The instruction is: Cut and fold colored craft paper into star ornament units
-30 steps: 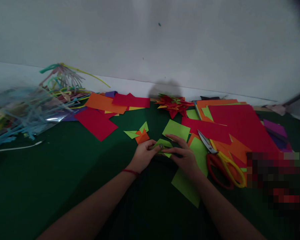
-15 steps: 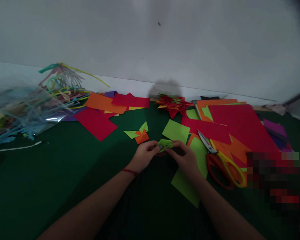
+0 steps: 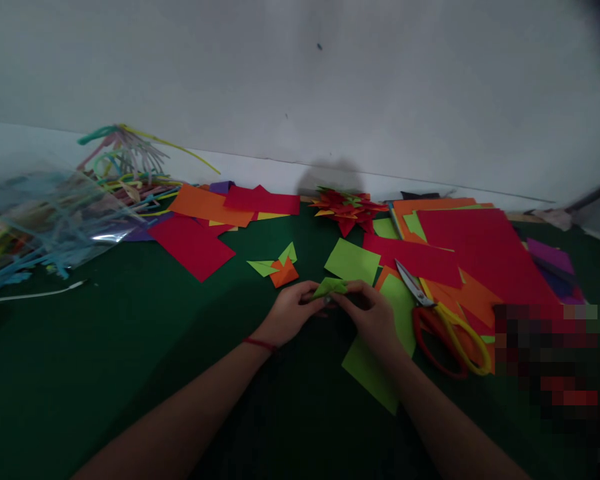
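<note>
A small folded piece of light green paper (image 3: 330, 287) is held between my two hands above the dark green table. My left hand (image 3: 291, 311) pinches its left and lower side, with the thumb on the front. From the other side my right hand (image 3: 373, 313) grips it with thumb and fingers. Just behind lies a flat light green paper square (image 3: 353, 260). To the left of it rests a folded orange and green paper piece (image 3: 283, 268). A longer green sheet (image 3: 397, 320) runs partly under my right forearm.
Scissors (image 3: 425, 300) with red and yellow handles lie on coloured paper to the right. A red and orange paper flower (image 3: 350, 208) stands by the wall. Red and orange sheets (image 3: 195, 247) lie at left, near a plastic bag (image 3: 55, 220) of pipe cleaners.
The green paper has shifted in my fingers, its left side now forming a slanted, pointed edge. My left thumb has moved slightly right and down along it. Everything on the table stays put.
</note>
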A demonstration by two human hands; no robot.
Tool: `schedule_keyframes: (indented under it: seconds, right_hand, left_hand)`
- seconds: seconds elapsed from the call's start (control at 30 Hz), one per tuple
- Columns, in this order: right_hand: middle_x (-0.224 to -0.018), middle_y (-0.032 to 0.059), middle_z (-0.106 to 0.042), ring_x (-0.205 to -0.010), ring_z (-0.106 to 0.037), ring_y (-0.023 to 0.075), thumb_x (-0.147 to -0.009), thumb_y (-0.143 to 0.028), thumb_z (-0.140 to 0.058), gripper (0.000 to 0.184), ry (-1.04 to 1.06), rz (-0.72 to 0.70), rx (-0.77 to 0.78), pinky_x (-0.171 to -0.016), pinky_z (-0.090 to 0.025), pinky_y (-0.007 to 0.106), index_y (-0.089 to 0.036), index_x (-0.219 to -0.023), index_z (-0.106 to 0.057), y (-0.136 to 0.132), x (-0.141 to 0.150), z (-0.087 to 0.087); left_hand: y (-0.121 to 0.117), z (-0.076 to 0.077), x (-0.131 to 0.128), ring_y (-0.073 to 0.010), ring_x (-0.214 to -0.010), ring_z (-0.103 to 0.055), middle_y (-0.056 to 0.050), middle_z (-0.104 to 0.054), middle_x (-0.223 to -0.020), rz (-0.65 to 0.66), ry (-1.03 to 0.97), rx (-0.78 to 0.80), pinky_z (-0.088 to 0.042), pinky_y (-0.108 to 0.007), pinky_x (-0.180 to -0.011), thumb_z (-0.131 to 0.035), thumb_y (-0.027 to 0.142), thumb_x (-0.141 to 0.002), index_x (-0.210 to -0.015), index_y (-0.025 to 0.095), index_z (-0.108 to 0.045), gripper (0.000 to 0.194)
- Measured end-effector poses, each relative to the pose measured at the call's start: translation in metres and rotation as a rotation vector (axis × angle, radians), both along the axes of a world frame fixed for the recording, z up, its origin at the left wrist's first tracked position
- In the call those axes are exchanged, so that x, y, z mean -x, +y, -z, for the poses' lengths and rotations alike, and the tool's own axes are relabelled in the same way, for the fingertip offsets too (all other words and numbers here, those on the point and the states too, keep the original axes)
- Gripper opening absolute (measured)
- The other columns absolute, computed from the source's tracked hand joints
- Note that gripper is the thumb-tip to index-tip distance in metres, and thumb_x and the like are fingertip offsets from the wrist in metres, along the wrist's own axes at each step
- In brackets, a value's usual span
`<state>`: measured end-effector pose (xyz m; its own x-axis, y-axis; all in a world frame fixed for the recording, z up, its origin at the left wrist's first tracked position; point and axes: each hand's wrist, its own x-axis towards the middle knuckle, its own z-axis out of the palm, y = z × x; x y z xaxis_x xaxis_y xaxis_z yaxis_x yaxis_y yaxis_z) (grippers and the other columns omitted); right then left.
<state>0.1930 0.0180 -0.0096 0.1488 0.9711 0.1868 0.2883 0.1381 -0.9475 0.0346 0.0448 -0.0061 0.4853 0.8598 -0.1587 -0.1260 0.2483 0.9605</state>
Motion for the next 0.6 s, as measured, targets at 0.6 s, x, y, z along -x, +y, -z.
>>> schedule_keyframes:
  seconds: [0.6]
  right_hand:
    - [-0.068,-0.0012,-0.062,-0.066,-0.061,0.0175,-0.065,-0.036,-0.069,0.023,0.080,0.089,0.063,-0.060,-0.050,0.031,-0.022,-0.073,-0.053,0.0017,-0.0006,-0.0045]
  left_hand:
    - [-0.0079,-0.0026,-0.0039,-0.0167,-0.084,-0.061,-0.001,-0.066,-0.087,-0.159,0.272,-0.281,-0.047,-0.028,-0.076,-0.058,0.025,-0.075,-0.093,0.019,-0.058,0.019]
